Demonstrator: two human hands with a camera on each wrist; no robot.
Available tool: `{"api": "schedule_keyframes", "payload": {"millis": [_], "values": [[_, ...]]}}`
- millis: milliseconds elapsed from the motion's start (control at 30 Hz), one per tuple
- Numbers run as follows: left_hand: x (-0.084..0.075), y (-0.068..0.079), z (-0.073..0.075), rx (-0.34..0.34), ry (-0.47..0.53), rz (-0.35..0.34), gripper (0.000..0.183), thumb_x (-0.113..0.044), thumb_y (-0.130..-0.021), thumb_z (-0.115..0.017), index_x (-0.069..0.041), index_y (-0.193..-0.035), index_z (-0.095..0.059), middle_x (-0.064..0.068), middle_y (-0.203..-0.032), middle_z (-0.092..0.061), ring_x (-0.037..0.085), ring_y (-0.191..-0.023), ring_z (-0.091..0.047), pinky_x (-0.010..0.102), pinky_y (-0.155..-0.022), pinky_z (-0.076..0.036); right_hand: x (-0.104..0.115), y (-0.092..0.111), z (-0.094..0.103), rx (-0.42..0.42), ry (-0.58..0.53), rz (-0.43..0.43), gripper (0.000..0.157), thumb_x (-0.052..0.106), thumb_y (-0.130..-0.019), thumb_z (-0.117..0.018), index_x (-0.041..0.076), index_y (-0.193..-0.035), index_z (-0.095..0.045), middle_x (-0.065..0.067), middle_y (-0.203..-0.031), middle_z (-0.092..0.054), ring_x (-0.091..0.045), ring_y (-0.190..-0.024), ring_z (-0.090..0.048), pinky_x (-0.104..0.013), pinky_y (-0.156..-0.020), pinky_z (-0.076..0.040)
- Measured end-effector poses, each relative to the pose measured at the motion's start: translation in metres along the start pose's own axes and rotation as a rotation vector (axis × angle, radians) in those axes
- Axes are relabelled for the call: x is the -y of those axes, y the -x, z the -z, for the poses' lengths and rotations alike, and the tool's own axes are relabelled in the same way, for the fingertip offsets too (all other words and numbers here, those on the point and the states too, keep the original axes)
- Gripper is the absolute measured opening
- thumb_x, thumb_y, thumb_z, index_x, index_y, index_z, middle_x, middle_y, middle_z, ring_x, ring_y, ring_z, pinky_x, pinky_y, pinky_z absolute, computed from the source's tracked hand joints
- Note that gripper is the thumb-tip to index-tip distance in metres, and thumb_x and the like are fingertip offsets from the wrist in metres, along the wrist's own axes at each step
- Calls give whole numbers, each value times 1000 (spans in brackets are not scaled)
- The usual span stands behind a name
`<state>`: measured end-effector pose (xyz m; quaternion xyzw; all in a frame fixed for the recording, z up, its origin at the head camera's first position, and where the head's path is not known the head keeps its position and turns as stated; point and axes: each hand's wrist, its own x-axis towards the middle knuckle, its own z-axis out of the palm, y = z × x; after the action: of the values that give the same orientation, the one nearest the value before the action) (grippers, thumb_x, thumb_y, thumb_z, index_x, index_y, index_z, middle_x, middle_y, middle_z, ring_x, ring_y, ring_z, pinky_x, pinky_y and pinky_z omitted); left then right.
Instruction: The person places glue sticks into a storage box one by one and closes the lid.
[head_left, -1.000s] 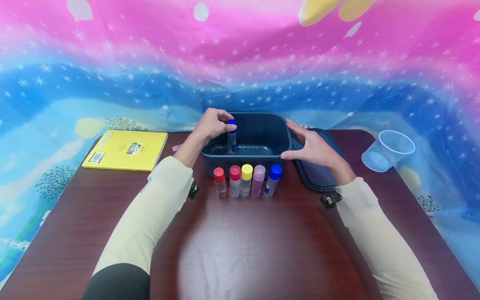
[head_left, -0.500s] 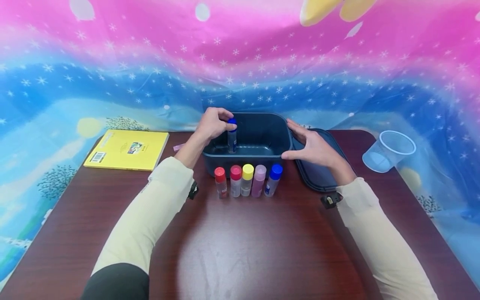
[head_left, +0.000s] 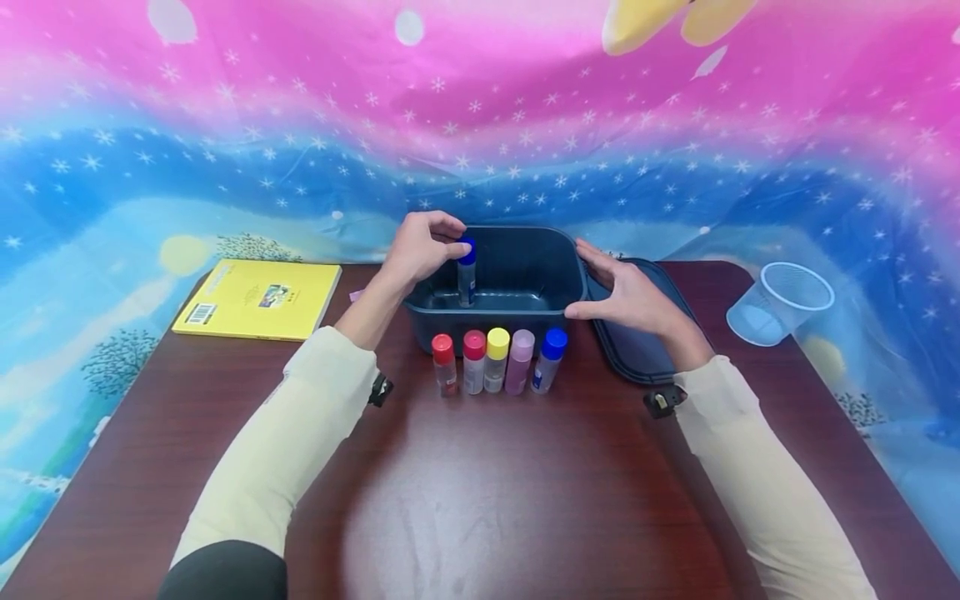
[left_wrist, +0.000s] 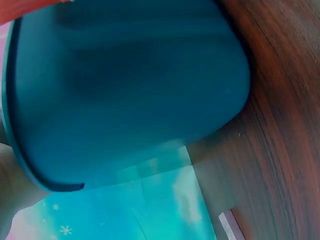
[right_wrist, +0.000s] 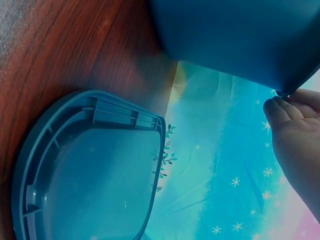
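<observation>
A dark blue-grey plastic box [head_left: 495,323] stands at the back of the table. Inside its left part is an upright glue stick [head_left: 467,279] with a blue cap. My left hand [head_left: 422,250] reaches over the box's left end and pinches that cap, the thumb across its front and the fingertips partly hidden. At the opposite end, my right hand [head_left: 626,296] rests against the box, thumb extended along the near corner of the rim. The fingers of the right hand [right_wrist: 295,117] meet the rim in the right wrist view. The left wrist view mostly shows the box's outer wall [left_wrist: 130,95].
In front of the box stand several glue sticks, capped red [head_left: 444,364], dark pink [head_left: 474,362], yellow [head_left: 496,360], light pink [head_left: 520,362] and blue [head_left: 550,361]. The box's lid [head_left: 637,342] lies to its right. A yellow book [head_left: 258,300] lies left; a mesh cup [head_left: 780,304] leans far right.
My left wrist and forearm shift slightly left while the fingers stay at the blue cap. The glue stick keeps its place in the box, and my right hand stays against the box.
</observation>
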<state>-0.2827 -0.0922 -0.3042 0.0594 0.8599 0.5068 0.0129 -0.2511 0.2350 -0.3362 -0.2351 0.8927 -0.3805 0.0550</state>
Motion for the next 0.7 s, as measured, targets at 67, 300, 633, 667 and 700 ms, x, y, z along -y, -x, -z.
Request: {"api": "schedule_keyframes", "payload": {"millis": [67,300,633,667,700], "values": [[0,3,2,0,9,-12,31,-16,-93,-77,-6,-122,-71,8,-117,-69,22,-110,-64,37,-98,-53,0,0,0,-1,-1,3,98,40,-87,-81,16,-163,-23,-3,-168,-19,-28,-152,-22,-55,-120,-23],[0,12,7,15,21,-51,31,-19,-93,-77,-5,-119,-71,9,-116,-70,22,-108,-65,38,-97,-54,0,0,0,-5,-15,5,98,37,-87,-82,15,-163,-23,-2,-168,-19,-28,-152,-24,-52,-120,-25],[0,32,20,50,12,-81,32,-22,-93,-77,-6,-120,-71,7,-117,-69,23,-107,-64,40,-94,-54,3,1,0,0,-16,1,97,32,-87,-82,15,-162,-23,-4,-168,-19,-27,-152,-23,-51,-121,-25],[-1,34,21,51,14,-85,31,-23,-93,-77,-6,-119,-71,7,-117,-69,22,-107,-63,40,-94,-55,4,1,0,0,-14,0,97,33,-87,-82,15,-162,-24,-3,-168,-19,-27,-152,-24,-51,-121,-25],[-1,36,23,53,15,-89,31,-23,-93,-77,-7,-118,-71,7,-117,-69,22,-107,-63,40,-93,-55,4,2,0,0,-15,0,97,33,-87,-82,16,-162,-24,-3,-168,-19,-26,-152,-24,-51,-121,-25]]}}
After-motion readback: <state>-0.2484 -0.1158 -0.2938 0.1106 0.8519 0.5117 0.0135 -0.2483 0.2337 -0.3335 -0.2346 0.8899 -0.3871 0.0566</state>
